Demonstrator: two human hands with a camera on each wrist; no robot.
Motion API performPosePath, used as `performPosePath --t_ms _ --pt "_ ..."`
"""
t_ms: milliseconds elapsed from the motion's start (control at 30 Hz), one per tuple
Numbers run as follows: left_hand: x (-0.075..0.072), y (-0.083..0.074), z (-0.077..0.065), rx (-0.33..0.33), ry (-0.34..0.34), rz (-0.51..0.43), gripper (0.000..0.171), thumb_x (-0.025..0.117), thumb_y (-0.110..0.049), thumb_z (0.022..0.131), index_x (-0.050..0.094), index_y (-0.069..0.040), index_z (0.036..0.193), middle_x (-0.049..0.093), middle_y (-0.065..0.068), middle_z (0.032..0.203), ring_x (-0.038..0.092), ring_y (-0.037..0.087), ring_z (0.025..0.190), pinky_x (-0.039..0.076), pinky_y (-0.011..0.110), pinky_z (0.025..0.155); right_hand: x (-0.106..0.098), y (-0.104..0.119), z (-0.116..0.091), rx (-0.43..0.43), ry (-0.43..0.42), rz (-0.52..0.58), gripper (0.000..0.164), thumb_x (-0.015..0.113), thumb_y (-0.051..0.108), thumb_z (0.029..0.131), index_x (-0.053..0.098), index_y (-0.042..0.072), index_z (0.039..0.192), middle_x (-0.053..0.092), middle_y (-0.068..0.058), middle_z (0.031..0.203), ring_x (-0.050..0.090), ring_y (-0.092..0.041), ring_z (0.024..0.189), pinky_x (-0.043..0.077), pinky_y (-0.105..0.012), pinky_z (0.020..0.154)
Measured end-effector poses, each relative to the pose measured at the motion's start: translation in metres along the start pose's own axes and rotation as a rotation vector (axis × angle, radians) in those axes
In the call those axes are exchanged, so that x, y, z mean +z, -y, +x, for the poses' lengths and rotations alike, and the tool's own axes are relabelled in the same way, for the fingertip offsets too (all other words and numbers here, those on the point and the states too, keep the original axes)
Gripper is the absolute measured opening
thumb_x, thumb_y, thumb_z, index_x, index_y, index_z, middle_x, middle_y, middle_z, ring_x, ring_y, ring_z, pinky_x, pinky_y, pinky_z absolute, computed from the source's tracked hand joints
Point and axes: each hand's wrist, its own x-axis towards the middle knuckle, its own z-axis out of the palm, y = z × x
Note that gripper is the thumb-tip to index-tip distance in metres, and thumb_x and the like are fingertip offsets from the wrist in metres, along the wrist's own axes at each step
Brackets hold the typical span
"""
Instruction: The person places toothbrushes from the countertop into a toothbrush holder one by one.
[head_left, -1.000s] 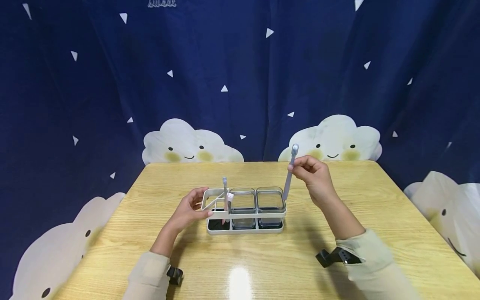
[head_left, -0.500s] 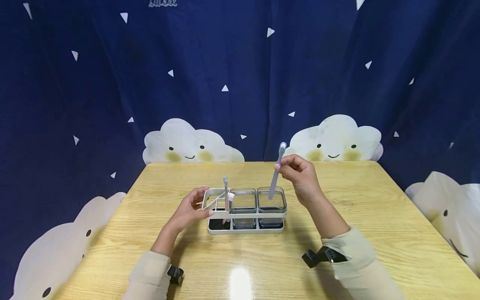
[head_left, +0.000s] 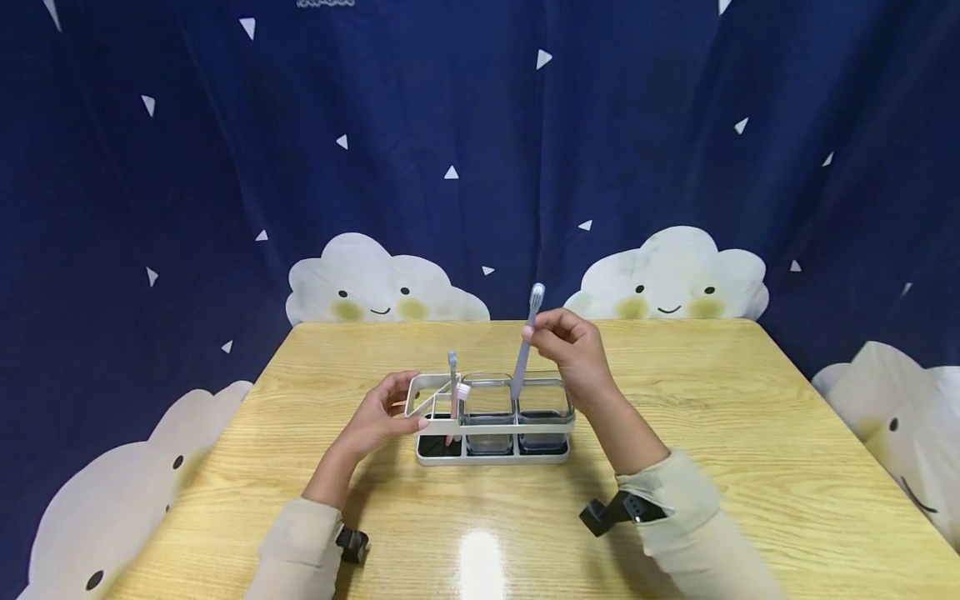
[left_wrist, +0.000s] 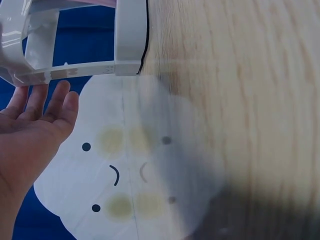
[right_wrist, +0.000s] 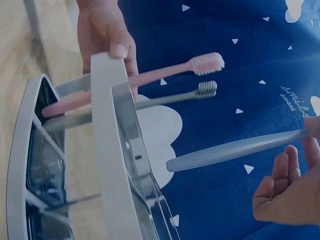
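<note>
A white toothbrush holder (head_left: 487,430) stands on the table, with two clear square glass cups, the middle one (head_left: 486,396) and the right one (head_left: 546,396). My left hand (head_left: 380,419) grips its left end, thumb in front and fingers behind. A pink toothbrush (right_wrist: 167,73) and a grey toothbrush (right_wrist: 167,99) stand in the left section, heads up. Between thumb and fingertips, my right hand (head_left: 579,354) pinches a blue-grey toothbrush (head_left: 523,358), head up and tilted. In the right wrist view its handle end (right_wrist: 180,164) hangs apart from the cups, just above their rims.
The wooden table (head_left: 675,400) stretches out around the holder. Behind it hangs a dark blue curtain (head_left: 412,100) with white triangles and smiling clouds. A black wrist camera (head_left: 597,517) sits under the right forearm, another (head_left: 352,544) under the left.
My right hand has carried the blue-grey toothbrush leftward, from past the holder's right end to over the join between the cups. The left hand and the holder have stayed in place.
</note>
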Motion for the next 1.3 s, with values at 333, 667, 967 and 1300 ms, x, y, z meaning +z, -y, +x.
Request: performPosePath --t_ms 333,667,967,1300 --pt "0.0 -0.001 0.0 -0.018 -0.002 -0.005 0.07 0.076 0.002 0.073 0.042 -0.001 0.134 0.048 0.024 0.121 0.042 0.047 0.111 0.036 0.046 0.096 0.021 -0.009 0.001 0.007 0.004 0.062 0.02 0.064 0.0 0.083 0.066 0.019 0.079 0.061 0.002 0.08 0.052 -0.011 0.074 0.04 -0.026 0.065" --pt "-0.001 0.0 0.001 -0.003 -0.01 -0.005 0.07 0.075 0.003 0.072 0.042 0.001 0.133 0.049 0.025 0.121 0.042 0.046 0.112 0.036 0.047 0.096 0.039 -0.017 0.004 0.038 0.016 0.153 0.021 0.063 0.0 0.085 0.067 0.02 0.079 0.06 0.0 0.081 0.057 -0.012 0.074 0.041 -0.028 0.067" --pt "0.0 0.0 0.0 0.001 -0.01 -0.008 0.07 0.076 0.004 0.071 0.042 0.001 0.133 0.05 0.022 0.12 0.041 0.048 0.112 0.038 0.044 0.095 0.051 -0.026 0.003 0.101 0.032 0.224 0.025 0.06 -0.004 0.085 0.066 0.02 0.079 0.058 0.001 0.078 0.055 -0.011 0.071 0.039 -0.024 0.059" --pt "0.001 -0.001 0.0 -0.011 0.005 -0.032 0.071 0.074 0.004 0.074 0.039 0.002 0.135 0.042 0.032 0.126 0.039 0.048 0.115 0.036 0.045 0.097 0.056 -0.04 0.001 0.142 0.034 0.204 0.018 0.061 -0.003 0.085 0.064 0.015 0.081 0.058 -0.002 0.079 0.058 -0.012 0.069 0.047 -0.027 0.064"
